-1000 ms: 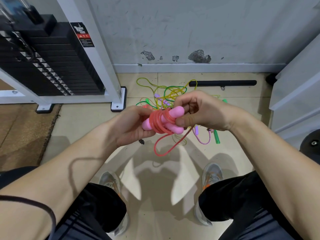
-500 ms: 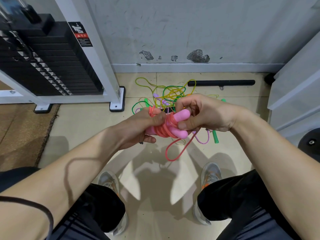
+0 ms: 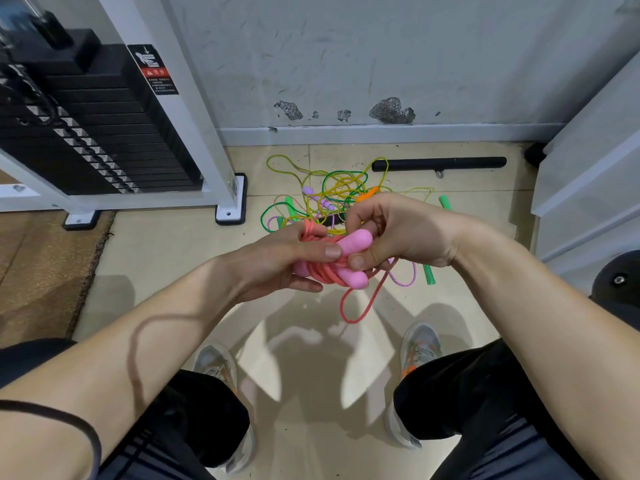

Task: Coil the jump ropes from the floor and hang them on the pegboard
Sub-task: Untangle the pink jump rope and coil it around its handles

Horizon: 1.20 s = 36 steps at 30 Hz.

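The coral jump rope point(image 3: 327, 273) is wound crosswise round its two pink handles point(image 3: 355, 243), which lie side by side, long axis left to right, rounded ends pointing right; the bundle is held in the air on the person's side of the tangle of ropes point(image 3: 332, 188) on the floor point(image 3: 166, 258), one loose loop point(image 3: 371, 299) hanging below. It looks light, limp and springy, so the turns would likely slacken if released, and the stiff handles are the sure hold. The left hand point(image 3: 273, 261) grips the wound middle, thumb across the turns; the right hand point(image 3: 401, 233) pinches the handle ends.
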Each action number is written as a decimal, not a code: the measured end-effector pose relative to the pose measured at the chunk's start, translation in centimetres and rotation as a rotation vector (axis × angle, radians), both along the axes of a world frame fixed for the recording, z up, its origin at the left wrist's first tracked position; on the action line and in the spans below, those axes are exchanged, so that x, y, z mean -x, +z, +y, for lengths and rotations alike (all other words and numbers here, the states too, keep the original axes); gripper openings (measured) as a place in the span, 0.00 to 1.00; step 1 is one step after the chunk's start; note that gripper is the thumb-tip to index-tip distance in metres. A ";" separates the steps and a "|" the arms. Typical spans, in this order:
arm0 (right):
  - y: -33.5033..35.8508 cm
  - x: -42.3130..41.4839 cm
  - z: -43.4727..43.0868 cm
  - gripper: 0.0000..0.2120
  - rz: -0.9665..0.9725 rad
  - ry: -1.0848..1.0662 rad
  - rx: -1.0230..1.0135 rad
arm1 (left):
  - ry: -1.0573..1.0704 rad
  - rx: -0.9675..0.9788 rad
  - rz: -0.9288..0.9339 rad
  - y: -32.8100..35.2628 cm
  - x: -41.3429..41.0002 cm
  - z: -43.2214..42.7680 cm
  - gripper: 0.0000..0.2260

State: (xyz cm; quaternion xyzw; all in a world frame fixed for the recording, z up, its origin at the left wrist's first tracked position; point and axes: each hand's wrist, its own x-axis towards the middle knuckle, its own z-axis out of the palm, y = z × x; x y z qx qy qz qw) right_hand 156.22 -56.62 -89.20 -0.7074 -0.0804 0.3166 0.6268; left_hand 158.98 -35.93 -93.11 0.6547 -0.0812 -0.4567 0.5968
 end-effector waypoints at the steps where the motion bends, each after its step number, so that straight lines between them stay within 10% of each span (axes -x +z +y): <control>1: 0.0 -0.1 0.0 0.12 -0.018 -0.010 0.009 | -0.005 0.018 0.003 0.0 0.0 0.0 0.36; 7: -0.9 -0.7 0.0 0.25 -0.213 -0.060 0.223 | -0.014 0.175 0.018 -0.3 -0.7 0.5 0.29; 15: -1.6 -1.3 -1.7 0.13 -0.224 0.145 0.144 | -0.056 0.105 -0.119 -0.7 -1.3 1.1 0.37; 24: -3.2 -1.6 -1.3 0.32 -0.446 -0.222 0.605 | 0.000 -0.028 -0.507 0.9 -0.9 1.8 0.44; 31: -4.9 -1.4 -1.3 0.23 0.152 -0.084 -0.078 | 0.087 -0.072 -0.777 1.3 -0.7 1.6 0.44; 36: -4.8 -1.7 -0.5 0.20 0.156 -0.096 -0.050 | -0.013 -0.179 -0.871 -0.1 -0.9 1.5 0.46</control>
